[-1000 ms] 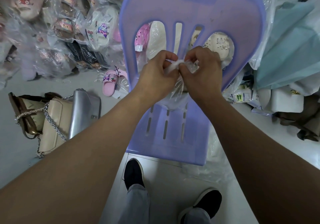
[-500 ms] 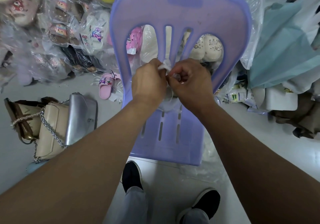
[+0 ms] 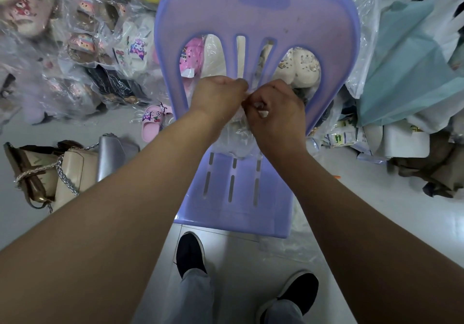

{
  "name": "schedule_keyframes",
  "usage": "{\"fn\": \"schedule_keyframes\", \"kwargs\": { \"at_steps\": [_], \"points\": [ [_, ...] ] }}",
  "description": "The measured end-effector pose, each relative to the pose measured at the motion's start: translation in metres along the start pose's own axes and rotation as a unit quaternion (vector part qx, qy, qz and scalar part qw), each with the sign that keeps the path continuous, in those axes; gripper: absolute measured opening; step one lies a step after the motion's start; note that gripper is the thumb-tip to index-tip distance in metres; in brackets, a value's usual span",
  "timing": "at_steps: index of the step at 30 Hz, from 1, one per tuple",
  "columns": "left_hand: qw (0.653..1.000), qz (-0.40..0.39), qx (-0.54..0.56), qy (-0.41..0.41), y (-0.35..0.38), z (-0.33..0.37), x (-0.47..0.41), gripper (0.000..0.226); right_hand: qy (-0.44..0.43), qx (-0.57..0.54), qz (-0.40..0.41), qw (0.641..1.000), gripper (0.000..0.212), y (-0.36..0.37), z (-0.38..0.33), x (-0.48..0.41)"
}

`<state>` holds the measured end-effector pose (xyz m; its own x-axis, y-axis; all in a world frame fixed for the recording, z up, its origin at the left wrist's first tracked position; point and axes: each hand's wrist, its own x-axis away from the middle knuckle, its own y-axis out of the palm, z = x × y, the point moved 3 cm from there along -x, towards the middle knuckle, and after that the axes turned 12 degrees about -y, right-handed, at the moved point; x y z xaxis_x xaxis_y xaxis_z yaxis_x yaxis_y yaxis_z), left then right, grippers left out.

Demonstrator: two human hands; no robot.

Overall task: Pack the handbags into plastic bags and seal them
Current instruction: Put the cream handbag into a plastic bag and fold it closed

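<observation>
A clear plastic bag [image 3: 238, 138] sits on the seat of a purple plastic chair [image 3: 236, 193], its contents mostly hidden behind my hands. My left hand [image 3: 218, 95] and my right hand [image 3: 273, 108] meet above it, and both pinch the gathered top of the plastic bag between curled fingers. On the floor to the left lie a silver handbag [image 3: 113, 153], a beige handbag [image 3: 75, 170] with a chain strap, and a brown handbag [image 3: 27, 168], none of them in a bag.
Piles of slippers wrapped in clear plastic [image 3: 95, 55] fill the floor at the back left. A pink slipper [image 3: 153, 123] lies beside the chair. Teal and white bags [image 3: 411, 67] and boxes crowd the right. Loose plastic [image 3: 288, 246] lies by my feet.
Both hands moved down and closer together on the top of the bag, and the white twisted plastic between them has shrunk into my fingers. The camera shifted slightly.
</observation>
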<state>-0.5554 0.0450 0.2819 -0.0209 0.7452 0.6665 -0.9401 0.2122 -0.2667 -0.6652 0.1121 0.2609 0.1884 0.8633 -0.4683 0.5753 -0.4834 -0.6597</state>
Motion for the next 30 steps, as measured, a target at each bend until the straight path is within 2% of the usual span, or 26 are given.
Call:
{"fn": "schedule_keyframes", "kwargs": {
  "at_steps": [2,4,6,9,12,16,20,23,25,26,28,30],
  "points": [
    [0.999,0.034,0.024,-0.025,-0.001,-0.005,-0.007,0.010,0.020,-0.010,0.003,1.000,0.011,-0.002,0.001,0.005],
    [0.997,0.075,0.020,-0.007,-0.002,-0.009,-0.011,0.019,0.072,-0.031,-0.004,0.997,0.013,-0.007,0.001,0.014],
    [0.995,0.099,0.016,-0.003,-0.002,-0.013,-0.011,0.020,0.118,-0.044,-0.013,0.992,0.015,-0.011,0.001,0.023],
    [0.990,0.134,0.041,-0.017,-0.005,-0.015,-0.012,0.023,0.145,-0.055,-0.029,0.987,0.017,-0.017,0.002,0.028],
    [0.983,0.183,-0.006,0.006,-0.010,-0.015,-0.016,0.017,0.163,-0.048,-0.044,0.985,0.015,-0.020,0.008,0.032],
    [0.968,0.244,-0.056,0.013,-0.012,-0.022,-0.020,0.021,0.193,-0.045,-0.059,0.978,0.015,-0.023,0.014,0.038],
    [0.968,0.252,-0.012,-0.011,-0.006,-0.028,-0.021,0.016,0.244,-0.057,-0.058,0.966,0.015,-0.024,0.018,0.043],
    [0.969,0.242,-0.038,-0.018,-0.004,-0.030,-0.015,0.018,0.309,-0.070,-0.048,0.947,0.015,-0.015,0.018,0.043],
    [0.974,0.221,-0.051,-0.008,-0.002,-0.032,-0.016,0.016,0.386,-0.145,-0.029,0.910,0.013,-0.006,0.016,0.042],
    [0.978,0.201,-0.046,0.016,0.000,-0.034,-0.020,0.016,0.439,-0.205,-0.018,0.874,0.016,0.000,0.012,0.041],
    [0.986,0.155,-0.029,0.058,0.003,-0.039,-0.026,0.017,0.534,-0.300,-0.012,0.790,0.036,0.008,0.001,0.039],
    [0.989,0.138,-0.007,0.055,0.005,-0.048,-0.030,0.018,0.588,-0.350,0.007,0.729,0.057,0.013,-0.011,0.036]
  ]
}}
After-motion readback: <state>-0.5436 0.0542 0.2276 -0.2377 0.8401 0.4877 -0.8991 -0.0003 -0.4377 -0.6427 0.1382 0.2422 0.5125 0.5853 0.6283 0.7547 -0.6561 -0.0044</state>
